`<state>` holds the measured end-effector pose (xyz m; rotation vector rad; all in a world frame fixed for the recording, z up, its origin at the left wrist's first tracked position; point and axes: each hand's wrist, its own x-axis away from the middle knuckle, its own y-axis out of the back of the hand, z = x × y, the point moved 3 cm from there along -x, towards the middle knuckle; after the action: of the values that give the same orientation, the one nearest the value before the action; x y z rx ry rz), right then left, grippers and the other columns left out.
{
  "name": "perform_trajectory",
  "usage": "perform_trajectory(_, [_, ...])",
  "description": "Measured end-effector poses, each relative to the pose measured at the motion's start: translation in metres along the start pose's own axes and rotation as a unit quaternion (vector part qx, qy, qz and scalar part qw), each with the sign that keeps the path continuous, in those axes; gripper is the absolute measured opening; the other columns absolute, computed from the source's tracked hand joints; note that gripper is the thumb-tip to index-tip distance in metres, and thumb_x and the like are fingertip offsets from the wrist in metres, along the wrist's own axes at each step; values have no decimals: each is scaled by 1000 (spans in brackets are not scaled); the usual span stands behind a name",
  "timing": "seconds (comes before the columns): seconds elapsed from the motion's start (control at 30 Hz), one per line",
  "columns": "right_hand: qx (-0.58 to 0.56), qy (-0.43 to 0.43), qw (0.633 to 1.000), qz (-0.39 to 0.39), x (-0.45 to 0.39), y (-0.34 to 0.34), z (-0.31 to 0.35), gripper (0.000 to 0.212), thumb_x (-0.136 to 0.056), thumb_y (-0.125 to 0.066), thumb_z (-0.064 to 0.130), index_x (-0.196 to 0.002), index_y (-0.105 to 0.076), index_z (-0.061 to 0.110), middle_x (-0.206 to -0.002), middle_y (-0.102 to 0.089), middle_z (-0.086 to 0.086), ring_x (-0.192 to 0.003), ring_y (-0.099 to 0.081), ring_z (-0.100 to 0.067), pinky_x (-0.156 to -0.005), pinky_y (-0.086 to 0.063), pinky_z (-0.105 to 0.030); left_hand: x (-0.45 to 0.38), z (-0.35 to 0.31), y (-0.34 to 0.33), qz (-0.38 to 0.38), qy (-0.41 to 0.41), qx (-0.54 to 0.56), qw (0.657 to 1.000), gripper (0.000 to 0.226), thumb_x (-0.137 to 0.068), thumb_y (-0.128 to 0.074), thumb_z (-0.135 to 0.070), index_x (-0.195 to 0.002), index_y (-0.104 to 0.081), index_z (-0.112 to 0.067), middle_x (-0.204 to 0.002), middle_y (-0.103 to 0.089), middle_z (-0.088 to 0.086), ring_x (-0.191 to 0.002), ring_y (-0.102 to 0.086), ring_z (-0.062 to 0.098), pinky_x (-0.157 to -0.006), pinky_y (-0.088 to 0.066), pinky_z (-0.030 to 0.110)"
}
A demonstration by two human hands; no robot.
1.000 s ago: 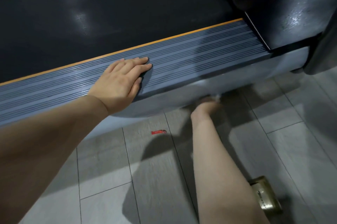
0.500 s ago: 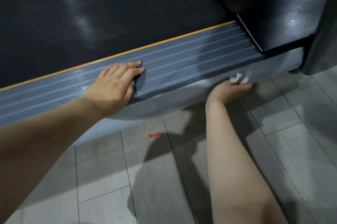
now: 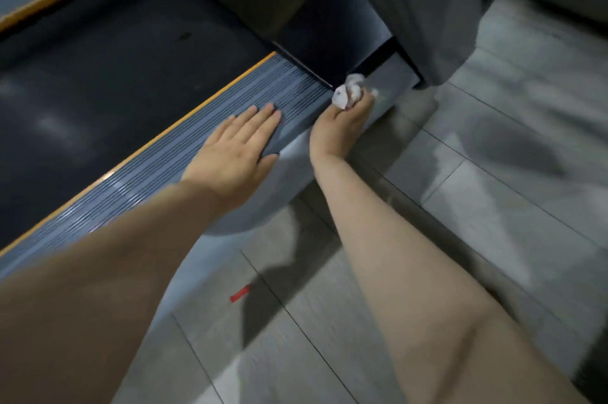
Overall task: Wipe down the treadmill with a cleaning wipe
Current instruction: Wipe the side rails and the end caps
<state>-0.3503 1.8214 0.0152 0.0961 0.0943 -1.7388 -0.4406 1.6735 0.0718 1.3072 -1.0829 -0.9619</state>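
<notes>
Presently the cleaning wipe [image 3: 348, 93] sits crumpled in the right hand [image 3: 339, 127], pinched between thumb and fingers and pressed at the outer side panel [image 3: 386, 87] of the treadmill, just at the front end of the ribbed side rail [image 3: 204, 137]. From the wrist, the wipe lies toward 1 o'clock. The rail's long axis runs from 7 o'clock to 1 o'clock across the view, and the panel beneath follows the same line; any further stroke would, in my judgement, travel along that axis. The right hand is the nearer and the only one in contact with the wipe.

The left hand [image 3: 240, 150] rests flat on the rail with fingers straight and together, holding nothing, just at 8 o'clock of the right hand; it appears to serve as a brace. The two hands are close but not touching.

The black running belt [image 3: 108, 74] lies at 10 o'clock of the rail, bordered by an orange strip [image 3: 184, 127]. A small red scrap [image 3: 241, 293] lies on the tiled floor [image 3: 493, 206] at 6 o'clock. No containers are visible.
</notes>
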Motion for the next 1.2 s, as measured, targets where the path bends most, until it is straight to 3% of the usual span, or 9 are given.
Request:
perform_trajectory(0.13, [-112,-395,910,53,19,14,-72,35,-104,-33,8,-135,-45,1,-130,-55,-13,-104,-56,-22,-89,-45,-26,5,3,0,-20,-4,23,1000,61,-103,-34,-43,-158,-15,-27,-165,-10,-11,-152,-8,11,-123,-3,30])
perform_trajectory(0.23, [-122,-525,838,90,27,18,-87,42,-104,-25,12,-140,-43,-1,-142,-49,-17,-125,-53,-30,-96,-45,-31,5,2,1,-23,-2,34,999,62,-101,-40,-41,-158,-18,-28,-164,-14,-11,-152,-10,11,-123,-5,30])
perform_trajectory(0.37, [-114,-385,916,-5,-14,10,-45,32,-104,-37,21,-130,-48,5,-129,-56,-15,-106,-58,-26,-83,-44,-29,3,2,0,-25,3,31,999,62,-101,-41,-43,-157,-19,-28,-164,-15,-11,-151,-10,11,-122,-7,31])
perform_trajectory(0.53, [-53,10,997,49,-44,7,13,14,-97,-50,6,-111,-53,7,-110,-56,-5,-96,-58,-16,-81,-47,-15,1,6,-3,-17,-2,19,1000,66,-96,-25,-54,-157,-21,-28,-163,-19,-11,-151,-14,13,-121,-17,39])
perform_trajectory(0.67, [-83,-278,957,27,-42,13,-75,30,-101,-41,11,-128,-49,2,-123,-57,-11,-105,-57,-20,-84,-44,-22,0,5,-3,-11,-3,11,1000,68,-96,-20,-57,-157,-19,-28,-162,-16,-13,-151,-13,12,-121,-16,39])
perform_trajectory(0.77, [-42,-440,886,143,-30,10,-113,31,-102,-33,14,-126,-52,8,-117,-55,-7,-102,-57,-21,-73,-45,-25,0,6,-4,-9,-7,10,1000,67,-97,-20,-57,-157,-20,-28,-162,-16,-12,-151,-13,12,-121,-14,37])
perform_trajectory(0.93, [-69,-273,958,-48,-85,4,-64,28,-104,-38,21,-121,-53,5,-108,-60,-3,-99,-58,-19,-79,-46,-18,1,5,-3,-27,-15,15,999,59,-102,-18,-49,-156,-23,-26,-162,-20,-8,-150,-16,15,-121,-14,37])
perform_trajectory(1.03, [-73,-90,993,-32,-102,0,-14,14,-98,-47,15,-110,-50,21,-108,-61,9,-95,-59,-6,-80,-43,-8,1,6,-3,-27,-12,18,999,56,-103,-16,-44,-156,-25,-29,-162,-23,-6,-151,-18,18,-121,-18,42])
perform_trajectory(1.2, [-61,-294,953,32,-96,15,-99,13,-101,-40,8,-107,-49,14,-93,-56,0,-85,-56,-15,-77,-46,-25,4,5,-2,-24,-13,11,1000,54,-104,-14,-46,-155,-27,-33,-162,-27,-3,-150,-22,22,-119,-24,46])
